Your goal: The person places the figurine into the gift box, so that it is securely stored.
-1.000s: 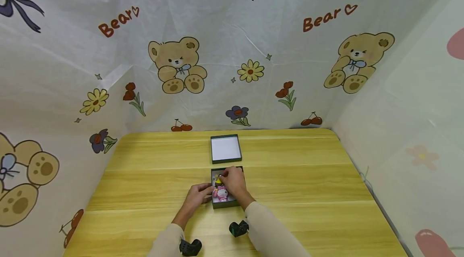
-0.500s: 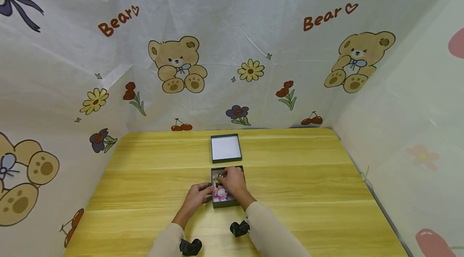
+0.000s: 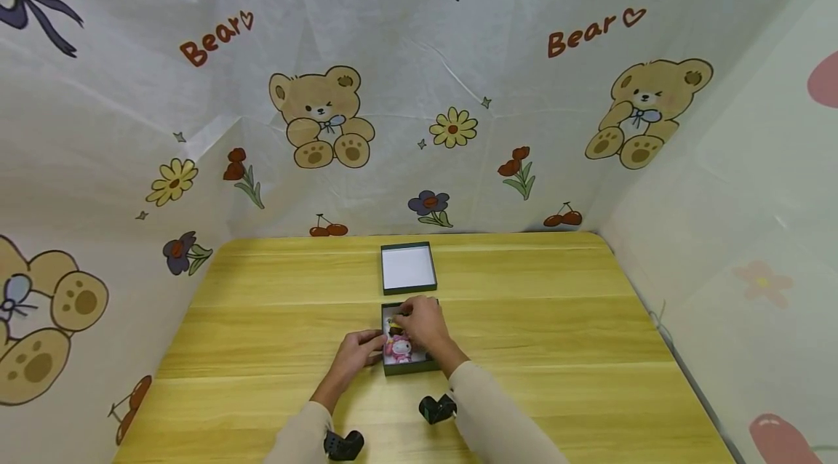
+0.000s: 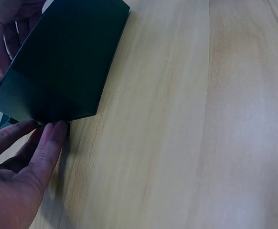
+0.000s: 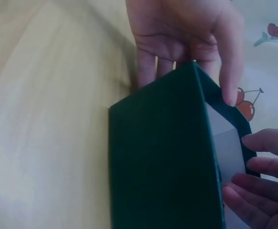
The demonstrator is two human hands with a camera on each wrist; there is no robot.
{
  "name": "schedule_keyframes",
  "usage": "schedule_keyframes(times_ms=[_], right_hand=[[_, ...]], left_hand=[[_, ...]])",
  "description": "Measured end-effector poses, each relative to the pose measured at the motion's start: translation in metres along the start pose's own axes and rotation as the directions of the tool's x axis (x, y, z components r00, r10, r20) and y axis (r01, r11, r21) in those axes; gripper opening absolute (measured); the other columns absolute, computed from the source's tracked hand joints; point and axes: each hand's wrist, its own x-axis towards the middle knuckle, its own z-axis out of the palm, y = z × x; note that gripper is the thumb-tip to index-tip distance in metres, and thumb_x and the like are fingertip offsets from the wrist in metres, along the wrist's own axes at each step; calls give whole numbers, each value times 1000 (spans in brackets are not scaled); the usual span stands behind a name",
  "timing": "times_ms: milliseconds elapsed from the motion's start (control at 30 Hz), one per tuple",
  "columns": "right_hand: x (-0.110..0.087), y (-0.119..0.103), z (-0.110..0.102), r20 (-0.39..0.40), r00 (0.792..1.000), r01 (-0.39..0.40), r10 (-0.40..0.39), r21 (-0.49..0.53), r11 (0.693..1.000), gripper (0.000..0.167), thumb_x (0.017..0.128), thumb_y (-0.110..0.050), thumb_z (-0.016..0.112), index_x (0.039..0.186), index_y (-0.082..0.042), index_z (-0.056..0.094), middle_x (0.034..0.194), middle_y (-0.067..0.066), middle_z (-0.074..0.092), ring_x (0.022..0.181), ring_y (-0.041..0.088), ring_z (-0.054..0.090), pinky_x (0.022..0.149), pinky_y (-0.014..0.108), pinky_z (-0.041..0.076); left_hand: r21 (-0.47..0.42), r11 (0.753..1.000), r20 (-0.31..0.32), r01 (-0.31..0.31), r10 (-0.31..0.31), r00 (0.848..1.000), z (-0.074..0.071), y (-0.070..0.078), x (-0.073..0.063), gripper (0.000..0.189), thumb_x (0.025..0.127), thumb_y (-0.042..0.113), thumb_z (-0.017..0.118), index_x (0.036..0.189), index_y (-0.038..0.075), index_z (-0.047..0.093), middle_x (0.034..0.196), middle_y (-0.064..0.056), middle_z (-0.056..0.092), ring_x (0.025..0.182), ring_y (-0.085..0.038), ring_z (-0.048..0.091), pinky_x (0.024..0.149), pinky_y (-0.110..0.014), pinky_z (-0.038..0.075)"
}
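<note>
A dark green open box (image 3: 409, 369) with a pale inside stands in front of me on the table. A pink-and-white toy figure (image 3: 399, 349) lies in its near part. Just beyond is a small yellow-and-black figure (image 3: 396, 326), partly covered by my right hand (image 3: 423, 322), whose fingertips pinch it. In the right wrist view, the fingers of my right hand (image 5: 268, 181) reach over the rim of the green box (image 5: 163, 157), and the box wall hides the figures. My left hand (image 3: 356, 351) touches the box's left side with nearly straight fingers, as the left wrist view also shows (image 4: 24, 171).
The box's lid (image 3: 409, 268), white inside with a dark green edge, lies just behind the box. Wood-grain table (image 3: 524, 311) spreads to both sides. A bear-printed cloth (image 3: 393, 86) hangs behind it. Black devices (image 3: 343, 445) are strapped at both wrists.
My right hand has shifted slightly away from me and to the right, and the yellow-and-black figure has turned a little under its fingertips. My left hand and the box stay in place.
</note>
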Motion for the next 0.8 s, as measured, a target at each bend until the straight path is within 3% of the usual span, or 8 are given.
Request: schedule_keyframes(times_ms=[467,800], right_hand=[[3,13,-11,109,989,77,-98,187,979,24,86,-21,74,100,-1,73,91,5,72,82,17,67,71,31,56],[1,16,-21,157,980,65,-119,314,947,28,88,-19,72,108,0,70,100,8,72,90,20,67,77,35,56]], left_hand=[[14,1000,16,1,-1,1000,0,-1,0,48,97,20,58,127,-16,52,118,-25,61,103,-25,62,84,-37,56],[19,1000,24,12,-12,1000,-1,3,0,48,98,19,55,128,-18,49,119,-29,59,106,-29,61,86,-42,55]])
